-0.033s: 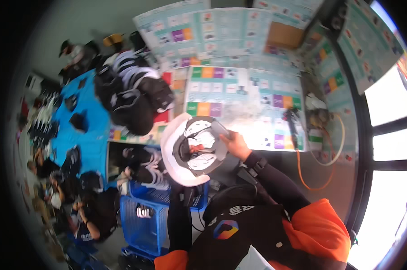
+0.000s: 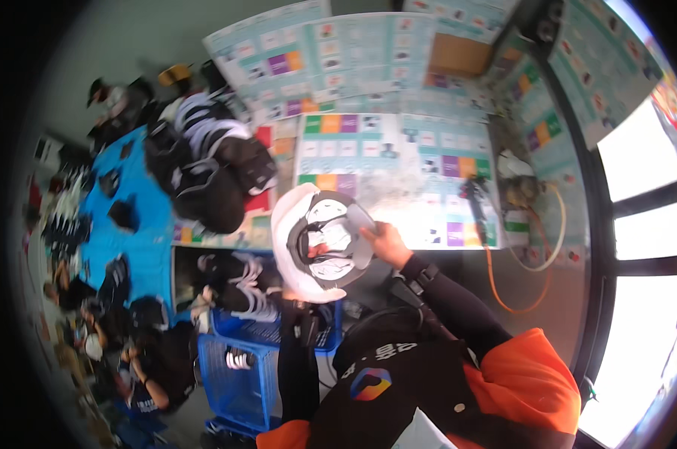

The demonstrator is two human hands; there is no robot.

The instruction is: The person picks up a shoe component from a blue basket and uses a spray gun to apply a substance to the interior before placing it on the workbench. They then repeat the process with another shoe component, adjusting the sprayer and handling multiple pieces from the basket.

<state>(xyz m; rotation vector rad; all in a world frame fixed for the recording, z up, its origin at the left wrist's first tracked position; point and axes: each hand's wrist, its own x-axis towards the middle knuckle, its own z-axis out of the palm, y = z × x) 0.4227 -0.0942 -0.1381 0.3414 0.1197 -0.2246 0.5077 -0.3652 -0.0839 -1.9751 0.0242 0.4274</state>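
Note:
I hold a white helmet [image 2: 287, 224] in front of my chest, its open side turned up toward me, showing grey padding [image 2: 331, 243] inside. My right hand [image 2: 387, 243] grips the helmet's right rim, coming in on a black sleeve with a strap at the wrist. My left hand [image 2: 290, 297] supports the lower rim from beneath and is mostly hidden by the shell. Its black-sleeved forearm [image 2: 297, 367] rises from below.
A table [image 2: 398, 172] covered in coloured printed sheets lies just beyond the helmet. A heap of black-and-white gear [image 2: 203, 165] sits at its left end. Blue crates [image 2: 237, 374] stand below. An orange cable [image 2: 503, 284] loops at right, near bright windows [image 2: 645, 217].

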